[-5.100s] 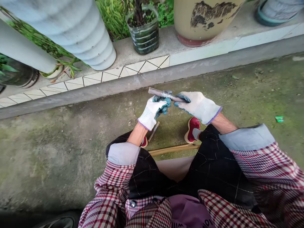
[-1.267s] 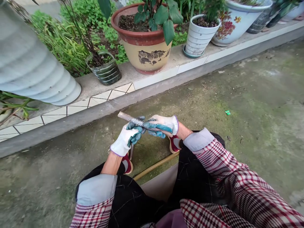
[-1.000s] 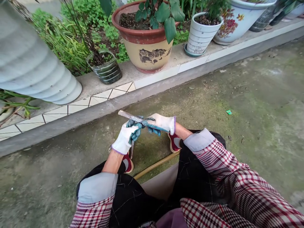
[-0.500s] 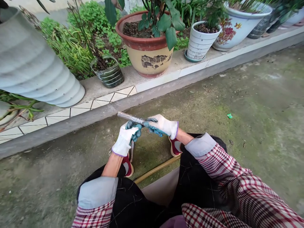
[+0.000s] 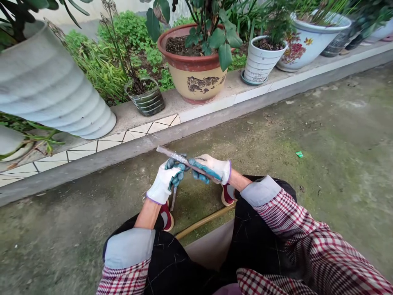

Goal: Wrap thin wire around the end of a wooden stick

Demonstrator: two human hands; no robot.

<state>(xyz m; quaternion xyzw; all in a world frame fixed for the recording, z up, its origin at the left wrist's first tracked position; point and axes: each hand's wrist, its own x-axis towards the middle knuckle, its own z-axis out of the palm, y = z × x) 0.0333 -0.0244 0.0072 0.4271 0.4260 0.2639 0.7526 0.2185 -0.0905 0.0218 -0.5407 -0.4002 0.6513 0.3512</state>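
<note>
Both my hands wear white gloves with teal palms and meet over my knees. My left hand (image 5: 164, 182) is closed around a thin grey rod (image 5: 167, 151) wrapped with shiny wire near the middle; the rod's free end sticks out to the upper left. My right hand (image 5: 211, 168) is closed on the rod's other end, fingers pinched along it. A second short grey stick (image 5: 174, 198) lies on the ground below my left hand, between my red shoes (image 5: 167, 215).
A tiled kerb (image 5: 147, 127) runs across ahead, lined with a ribbed white pot (image 5: 52, 94), a dark plastic pot (image 5: 145, 98), a tan pot (image 5: 196, 78) and white pots (image 5: 260, 61). A bamboo stick (image 5: 205, 221) lies by my feet. A green scrap (image 5: 299, 154) lies on mossy concrete at right.
Since five seconds ago the view has lifted and swung right, showing more pots. Both hands have kept hold of the rod; over the last second they barely shifted.
</note>
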